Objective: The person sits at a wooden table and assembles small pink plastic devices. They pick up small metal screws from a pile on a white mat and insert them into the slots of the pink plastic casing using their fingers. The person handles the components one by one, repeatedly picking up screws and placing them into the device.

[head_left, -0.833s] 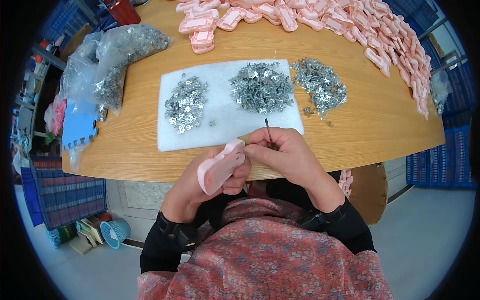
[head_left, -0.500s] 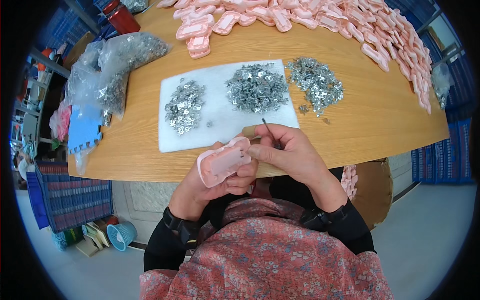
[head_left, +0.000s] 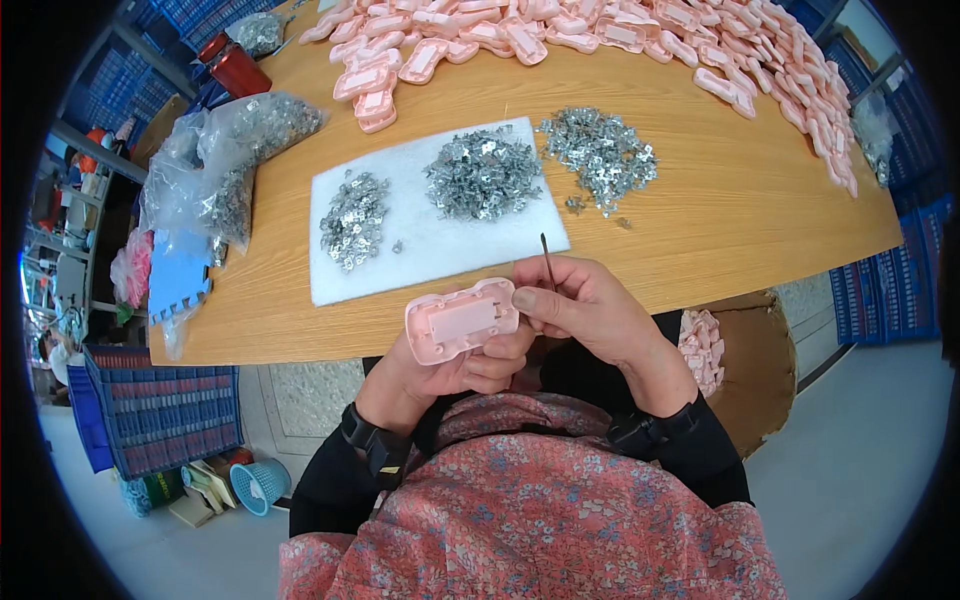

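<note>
Just turned pink shell (head_left: pixel 460 318) near white pad (head_left: pixel 408 272) in curled left hand (head_left: pixel 448 376), baring its inside for handling, with thin dark tool (head_left: pixel 547 258) in closed right hand (head_left: pixel 592 312).

No lettering can be read.
Any print on the pink shell (head_left: pixel 460 322), the dark wristband (head_left: pixel 372 440) on the left wrist, the red jar (head_left: pixel 238 73), the blue crates (head_left: pixel 170 415) or the green package (head_left: pixel 165 487) on the floor is too small or blurred to make out.
</note>
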A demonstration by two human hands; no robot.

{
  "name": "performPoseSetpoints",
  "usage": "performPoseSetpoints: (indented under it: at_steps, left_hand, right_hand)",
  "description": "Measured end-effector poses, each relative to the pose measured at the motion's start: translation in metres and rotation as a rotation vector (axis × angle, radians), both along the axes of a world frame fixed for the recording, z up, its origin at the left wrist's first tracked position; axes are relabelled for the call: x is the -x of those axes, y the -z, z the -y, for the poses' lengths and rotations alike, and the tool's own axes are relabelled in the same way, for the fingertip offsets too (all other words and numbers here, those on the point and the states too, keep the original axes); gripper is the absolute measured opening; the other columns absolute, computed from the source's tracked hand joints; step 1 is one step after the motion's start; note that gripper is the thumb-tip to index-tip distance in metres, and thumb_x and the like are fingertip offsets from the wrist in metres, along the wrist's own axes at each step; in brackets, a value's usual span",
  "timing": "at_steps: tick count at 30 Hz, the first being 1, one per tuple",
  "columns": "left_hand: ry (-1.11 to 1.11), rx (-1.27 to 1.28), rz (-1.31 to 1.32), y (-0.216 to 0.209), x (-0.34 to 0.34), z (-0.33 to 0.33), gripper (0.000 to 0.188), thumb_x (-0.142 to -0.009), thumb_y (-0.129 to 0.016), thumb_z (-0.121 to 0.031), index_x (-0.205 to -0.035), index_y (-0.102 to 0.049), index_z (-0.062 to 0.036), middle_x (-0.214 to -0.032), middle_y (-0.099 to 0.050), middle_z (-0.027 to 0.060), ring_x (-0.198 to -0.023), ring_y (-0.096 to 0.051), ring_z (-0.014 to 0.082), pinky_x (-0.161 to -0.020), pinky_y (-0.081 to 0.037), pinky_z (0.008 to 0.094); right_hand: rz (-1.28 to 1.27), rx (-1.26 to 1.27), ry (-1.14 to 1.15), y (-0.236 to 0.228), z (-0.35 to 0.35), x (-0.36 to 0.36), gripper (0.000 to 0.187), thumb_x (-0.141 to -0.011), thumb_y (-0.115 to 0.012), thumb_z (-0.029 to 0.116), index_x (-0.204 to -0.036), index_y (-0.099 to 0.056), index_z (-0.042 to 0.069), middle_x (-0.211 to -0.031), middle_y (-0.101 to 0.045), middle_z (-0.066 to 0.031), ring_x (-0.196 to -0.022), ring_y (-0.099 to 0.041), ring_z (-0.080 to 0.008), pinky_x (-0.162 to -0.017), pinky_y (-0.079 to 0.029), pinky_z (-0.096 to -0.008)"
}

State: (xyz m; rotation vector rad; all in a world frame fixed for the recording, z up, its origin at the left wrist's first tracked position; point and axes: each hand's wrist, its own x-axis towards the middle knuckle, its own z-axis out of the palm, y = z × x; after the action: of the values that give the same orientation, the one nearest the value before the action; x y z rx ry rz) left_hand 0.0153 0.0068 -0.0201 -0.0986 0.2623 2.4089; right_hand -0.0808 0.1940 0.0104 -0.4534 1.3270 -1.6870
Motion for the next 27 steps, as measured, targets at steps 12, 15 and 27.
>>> performPoseSetpoints:
  at_steps: [12, 15, 27]
  left_hand:
    - [0.047, 0.502, -0.225, 0.002, 0.015, -0.036, 0.058, -0.103, -0.032, -0.049, -0.138, -0.046, -0.0043, -0.114, -0.062, 0.0134, -0.081, -0.062, 0.0207, -0.065, -0.052, 0.0313]
    - [-0.247, 0.563, -0.387, -0.016, 0.005, -0.044, 0.069, -0.104, -0.023, -0.054, -0.151, -0.031, -0.0056, -0.134, -0.054, 0.0136, -0.106, -0.060, 0.0207, -0.081, -0.052, 0.0339]
    - [-0.309, 1.113, -1.120, -0.051, 0.015, 0.002, 0.047, -0.067, -0.087, -0.007, -0.110, -0.068, -0.0017, -0.101, -0.071, 0.0076, -0.086, -0.067, 0.0150, -0.079, -0.052, 0.0304]
  right_hand:
    - [0.039, -0.033, 0.299, -0.002, -0.057, -0.011, 0.022, -0.094, -0.068, 0.015, -0.108, -0.066, -0.002, -0.083, -0.067, -0.0017, -0.064, -0.055, -0.0021, -0.052, -0.042, -0.0167]
    - [0.150, 0.077, 0.324, 0.009, -0.076, -0.008, 0.022, -0.094, -0.066, 0.014, -0.108, -0.065, -0.003, -0.083, -0.067, -0.0041, -0.062, -0.056, -0.0034, -0.049, -0.040, -0.0164]
    - [0.218, -0.063, 0.114, 0.007, -0.050, -0.004, 0.027, -0.092, -0.069, 0.017, -0.111, -0.063, 0.000, -0.078, -0.064, -0.0026, -0.062, -0.062, -0.0096, -0.050, -0.047, -0.0190]
